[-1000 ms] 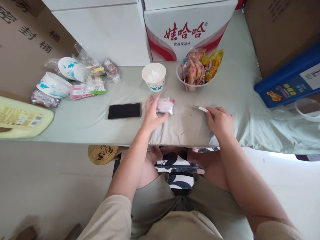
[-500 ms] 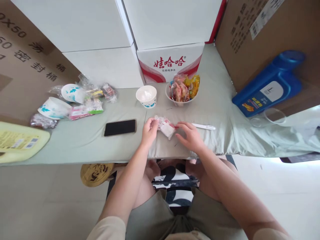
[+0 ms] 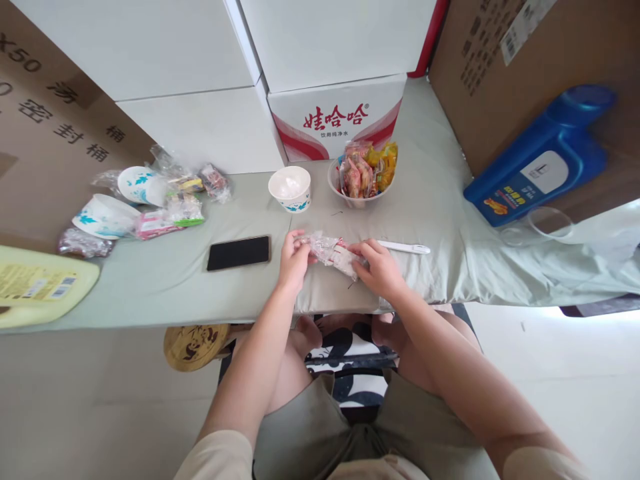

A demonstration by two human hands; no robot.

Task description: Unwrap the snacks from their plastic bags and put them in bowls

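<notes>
Low over the cloth-covered table, a small pink-and-white packet (image 3: 345, 260) and crinkled clear plastic wrap (image 3: 321, 244) lie between my hands. My left hand (image 3: 294, 259) pinches the left end of the wrap between thumb and fingers. The fingers of my right hand (image 3: 377, 267) close on the packet's right end. Whether the packet is partly out of the wrap I cannot tell. Just behind my right hand lies a white plastic utensil or knife-like handle (image 3: 407, 247), its left end hidden by the hand. A paper cup (image 3: 291, 193) stands beyond my left hand.
A clear bowl (image 3: 357, 198) of wrapped snacks stands at the back. To the left lie a phone (image 3: 239, 253), tipped paper cups (image 3: 106, 217) and several packets. A blue bottle (image 3: 543, 160) leans right, beside a clear cup (image 3: 550, 225). Cardboard boxes flank both sides.
The wrap and packet are stretched out further to the right. My right hand has gone from spread fingers beside the packet to gripping its right end. My left hand keeps its pinch.
</notes>
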